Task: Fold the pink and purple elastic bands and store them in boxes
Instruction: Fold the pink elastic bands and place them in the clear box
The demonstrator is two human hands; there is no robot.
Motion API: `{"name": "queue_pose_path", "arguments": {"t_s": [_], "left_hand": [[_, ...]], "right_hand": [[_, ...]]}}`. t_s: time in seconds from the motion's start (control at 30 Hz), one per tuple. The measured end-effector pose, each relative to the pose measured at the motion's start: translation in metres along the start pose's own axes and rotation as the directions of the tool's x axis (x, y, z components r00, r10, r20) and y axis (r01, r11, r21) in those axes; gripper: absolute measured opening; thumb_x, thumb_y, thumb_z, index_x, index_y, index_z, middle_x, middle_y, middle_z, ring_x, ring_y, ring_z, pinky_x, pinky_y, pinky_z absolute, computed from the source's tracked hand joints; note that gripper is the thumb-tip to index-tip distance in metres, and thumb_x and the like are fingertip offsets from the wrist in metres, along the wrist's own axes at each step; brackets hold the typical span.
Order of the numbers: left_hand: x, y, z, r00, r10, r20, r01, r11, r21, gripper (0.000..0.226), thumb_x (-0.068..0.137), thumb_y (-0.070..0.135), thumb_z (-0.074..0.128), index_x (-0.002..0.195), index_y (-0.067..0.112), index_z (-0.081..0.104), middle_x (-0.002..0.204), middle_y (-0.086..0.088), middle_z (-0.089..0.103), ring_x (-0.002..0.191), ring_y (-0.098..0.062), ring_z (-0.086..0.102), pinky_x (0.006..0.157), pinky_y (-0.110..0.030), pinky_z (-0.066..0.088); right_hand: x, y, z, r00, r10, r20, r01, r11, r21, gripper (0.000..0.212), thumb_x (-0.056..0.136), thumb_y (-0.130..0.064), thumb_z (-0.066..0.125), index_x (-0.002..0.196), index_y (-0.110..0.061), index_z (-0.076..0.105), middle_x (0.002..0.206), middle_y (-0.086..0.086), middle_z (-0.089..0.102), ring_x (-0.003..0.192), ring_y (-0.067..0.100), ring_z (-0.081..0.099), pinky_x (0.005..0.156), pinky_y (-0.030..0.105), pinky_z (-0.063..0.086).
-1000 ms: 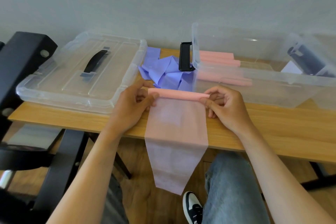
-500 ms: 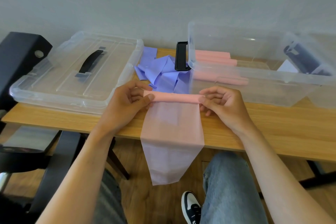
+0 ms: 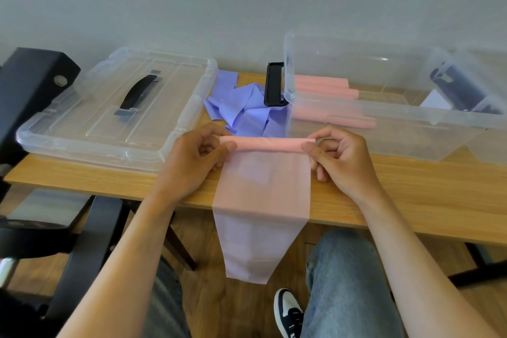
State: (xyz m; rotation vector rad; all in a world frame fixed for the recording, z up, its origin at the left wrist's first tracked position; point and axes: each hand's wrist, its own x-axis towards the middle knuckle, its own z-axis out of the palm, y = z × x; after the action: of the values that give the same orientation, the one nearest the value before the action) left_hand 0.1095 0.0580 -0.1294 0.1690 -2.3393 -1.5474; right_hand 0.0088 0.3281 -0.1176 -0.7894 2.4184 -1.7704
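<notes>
As the hanging tail has shortened since a second ago, both hands (left (image 3: 192, 162), right (image 3: 340, 164)) pinch the thin pink elastic band's (image 3: 263, 195) rolled end on the wooden tabletop (image 3: 411, 195), clear plastic box (image 3: 384, 129) at two o'clock; rolling is progressing.

I see a wooden table (image 3: 411, 195) carrying a clear storage box (image 3: 384, 129). Left of that box lie crumpled purple bands (image 3: 247, 112), then a clear lid (image 3: 109, 118). A pink band (image 3: 263, 178) drapes over the table's near edge, in front of the box.

No text, label, brand, number or sign can be read on anything here.
</notes>
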Motion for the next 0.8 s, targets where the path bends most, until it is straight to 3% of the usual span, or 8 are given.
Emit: {"name": "queue_pose_path", "arguments": {"t_s": [0.2, 0.4, 0.5, 0.67, 0.8], "left_hand": [[0.0001, 0.0033, -0.0029, 0.999, -0.017, 0.042, 0.023, 0.988, -0.151, 0.016, 0.096, 0.013, 0.070, 0.112, 0.012, 0.070, 0.076, -0.011, 0.076, 0.062, -0.018, 0.066, 0.063, -0.025, 0.055], [0.0002, 0.0051, -0.0025, 0.999, -0.021, 0.027, 0.026, 0.982, -0.187, 0.018, 0.096, 0.022, 0.069, 0.105, 0.007, 0.074, 0.083, -0.011, 0.078, 0.071, -0.019, 0.071, 0.065, -0.027, 0.055], [0.0005, 0.0035, -0.0022, 0.999, -0.030, 0.024, 0.034, 0.978, -0.205, 0.013, 0.096, 0.015, 0.069, 0.102, 0.005, 0.073, 0.085, -0.012, 0.079, 0.076, -0.023, 0.075, 0.068, -0.027, 0.058], [0.0000, 0.0024, -0.0047, 0.998, -0.044, 0.034, 0.051, 0.961, -0.272, 0.020, 0.090, 0.015, 0.072, 0.106, 0.003, 0.072, 0.088, -0.016, 0.079, 0.083, -0.027, 0.077, 0.078, -0.031, 0.063], [-0.0007, 0.0030, -0.0063, 0.999, -0.034, 0.032, 0.042, 0.950, -0.309, 0.027, 0.085, 0.015, 0.074, 0.109, 0.003, 0.070, 0.092, -0.015, 0.079, 0.086, -0.025, 0.078, 0.080, -0.029, 0.062]], "right_hand": [[-0.0006, -0.0053, -0.0050, 0.997, 0.071, 0.041, -0.077, 0.981, 0.176, 0.012, 0.089, -0.009, 0.076, 0.101, -0.011, 0.074, 0.077, 0.010, 0.078, 0.061, 0.022, 0.074, 0.055, 0.025, 0.059], [0.0019, -0.0013, -0.0077, 0.983, 0.158, 0.093, -0.177, 0.951, 0.253, 0.014, 0.088, -0.006, 0.077, 0.101, -0.009, 0.076, 0.077, 0.013, 0.076, 0.051, 0.015, 0.062, 0.042, 0.019, 0.045], [0.0024, -0.0008, -0.0076, 0.979, 0.171, 0.112, -0.194, 0.952, 0.236, 0.014, 0.089, -0.008, 0.076, 0.104, -0.008, 0.076, 0.073, 0.009, 0.074, 0.047, 0.011, 0.056, 0.041, 0.017, 0.042], [0.0019, -0.0017, -0.0077, 0.969, 0.209, 0.133, -0.237, 0.940, 0.245, 0.024, 0.094, -0.012, 0.070, 0.118, -0.010, 0.073, 0.090, 0.013, 0.079, 0.074, 0.023, 0.077, 0.049, 0.019, 0.053], [0.0020, 0.0004, -0.0053, 0.969, 0.207, 0.138, -0.235, 0.941, 0.242, 0.023, 0.095, -0.010, 0.069, 0.118, -0.010, 0.073, 0.094, 0.011, 0.081, 0.090, 0.025, 0.079, 0.059, 0.021, 0.060]]}}
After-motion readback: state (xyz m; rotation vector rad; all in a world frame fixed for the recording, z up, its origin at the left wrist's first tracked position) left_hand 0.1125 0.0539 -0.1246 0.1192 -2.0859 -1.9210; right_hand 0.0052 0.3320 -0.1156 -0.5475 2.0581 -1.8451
